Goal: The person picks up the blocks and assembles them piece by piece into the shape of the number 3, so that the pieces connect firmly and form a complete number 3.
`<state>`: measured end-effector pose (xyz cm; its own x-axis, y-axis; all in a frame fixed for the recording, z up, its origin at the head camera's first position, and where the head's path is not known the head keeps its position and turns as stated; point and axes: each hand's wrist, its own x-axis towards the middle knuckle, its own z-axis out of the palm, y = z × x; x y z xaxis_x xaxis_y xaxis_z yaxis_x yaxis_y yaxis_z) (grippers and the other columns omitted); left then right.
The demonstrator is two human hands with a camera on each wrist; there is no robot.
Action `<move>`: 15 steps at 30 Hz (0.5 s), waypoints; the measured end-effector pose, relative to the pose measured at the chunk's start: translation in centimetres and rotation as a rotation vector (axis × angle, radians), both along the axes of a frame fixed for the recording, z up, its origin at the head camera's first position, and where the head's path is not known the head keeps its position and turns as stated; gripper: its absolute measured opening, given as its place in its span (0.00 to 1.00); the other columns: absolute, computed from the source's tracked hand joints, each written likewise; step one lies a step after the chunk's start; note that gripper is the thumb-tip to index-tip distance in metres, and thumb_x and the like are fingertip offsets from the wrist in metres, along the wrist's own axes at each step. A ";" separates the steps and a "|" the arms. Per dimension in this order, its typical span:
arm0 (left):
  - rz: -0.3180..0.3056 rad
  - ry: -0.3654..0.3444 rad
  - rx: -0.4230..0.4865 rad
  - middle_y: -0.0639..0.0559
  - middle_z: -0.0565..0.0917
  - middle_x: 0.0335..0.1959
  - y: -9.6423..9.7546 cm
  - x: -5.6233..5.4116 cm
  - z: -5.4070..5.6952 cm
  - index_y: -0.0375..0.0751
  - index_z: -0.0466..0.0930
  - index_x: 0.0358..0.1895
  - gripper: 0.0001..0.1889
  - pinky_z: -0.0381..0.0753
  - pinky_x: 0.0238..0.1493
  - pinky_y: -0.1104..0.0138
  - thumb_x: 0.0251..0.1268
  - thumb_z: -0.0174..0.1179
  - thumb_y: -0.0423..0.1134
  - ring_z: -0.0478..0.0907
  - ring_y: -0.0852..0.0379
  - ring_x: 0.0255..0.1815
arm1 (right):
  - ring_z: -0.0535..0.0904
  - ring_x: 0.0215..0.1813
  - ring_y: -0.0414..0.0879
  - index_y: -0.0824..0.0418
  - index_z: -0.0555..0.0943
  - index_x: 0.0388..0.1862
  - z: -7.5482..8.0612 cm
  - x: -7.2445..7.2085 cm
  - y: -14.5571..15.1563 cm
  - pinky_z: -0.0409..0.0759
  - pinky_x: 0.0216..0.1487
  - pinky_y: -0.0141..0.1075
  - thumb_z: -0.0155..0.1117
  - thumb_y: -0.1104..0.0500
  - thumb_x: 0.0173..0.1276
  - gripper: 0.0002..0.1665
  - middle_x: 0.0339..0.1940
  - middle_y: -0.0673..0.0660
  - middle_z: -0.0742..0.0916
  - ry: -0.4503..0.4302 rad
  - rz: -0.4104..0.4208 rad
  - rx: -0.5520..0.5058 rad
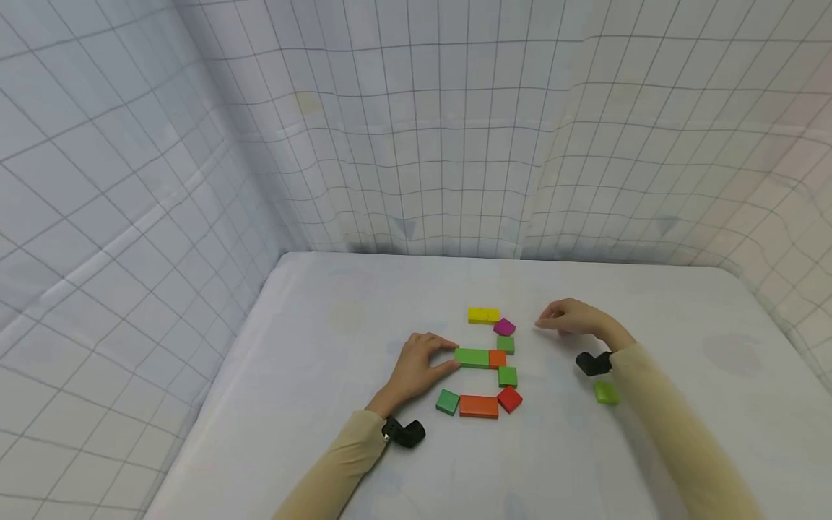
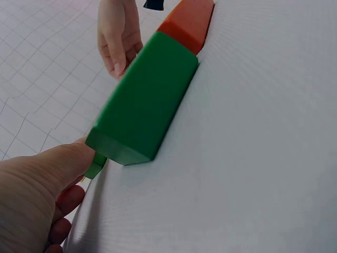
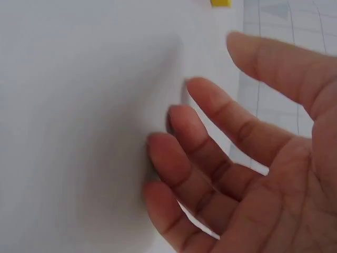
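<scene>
My left hand (image 1: 416,368) pinches the left end of a long light-green block (image 1: 472,358) between thumb and forefinger. The block's right end meets a small orange block (image 1: 497,360). In the left wrist view, only a bit of the held block (image 2: 96,166) shows by the thumb, behind a nearer dark-green block (image 2: 145,100). To the right of the row of blocks, my right hand (image 1: 575,318) hovers low over the table, its fingers loosely bent and holding nothing. A small magenta block (image 1: 504,327) is the piece nearest its fingertips.
Yellow blocks (image 1: 484,315) lie at the far end of the arrangement. Small green blocks (image 1: 505,345) sit along its right side. A long orange block (image 1: 479,406) and a red block (image 1: 510,399) form its near side. One lime block (image 1: 607,393) lies apart, beside the right sleeve.
</scene>
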<state>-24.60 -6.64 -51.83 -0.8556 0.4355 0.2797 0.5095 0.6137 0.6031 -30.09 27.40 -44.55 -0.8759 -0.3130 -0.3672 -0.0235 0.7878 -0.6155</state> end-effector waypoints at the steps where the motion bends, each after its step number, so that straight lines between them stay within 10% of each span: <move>1: 0.001 -0.001 -0.003 0.57 0.80 0.47 0.0 0.0 0.0 0.50 0.83 0.50 0.16 0.65 0.54 0.59 0.59 0.65 0.49 0.68 0.55 0.50 | 0.72 0.36 0.48 0.62 0.79 0.43 0.1 0.6 0.8 0.70 0.38 0.39 0.62 0.46 0.66 0.20 0.34 0.55 0.79 0.011 0.023 -0.001; 15: -0.009 0.016 -0.001 0.56 0.80 0.47 0.0 0.1 0.1 0.49 0.83 0.50 0.16 0.65 0.54 0.58 0.60 0.65 0.49 0.69 0.55 0.50 | 0.67 0.31 0.43 0.65 0.75 0.44 0.7 7.5 8.3 0.67 0.32 0.33 0.74 0.57 0.55 0.23 0.32 0.57 0.73 -0.104 0.295 -0.159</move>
<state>-24.54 -6.66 -51.78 -0.8471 0.4435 0.2929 0.5246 0.6095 0.5943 -22.59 35.73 -43.86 -0.7001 -0.6071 -0.3759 -0.1667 0.6509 -0.7407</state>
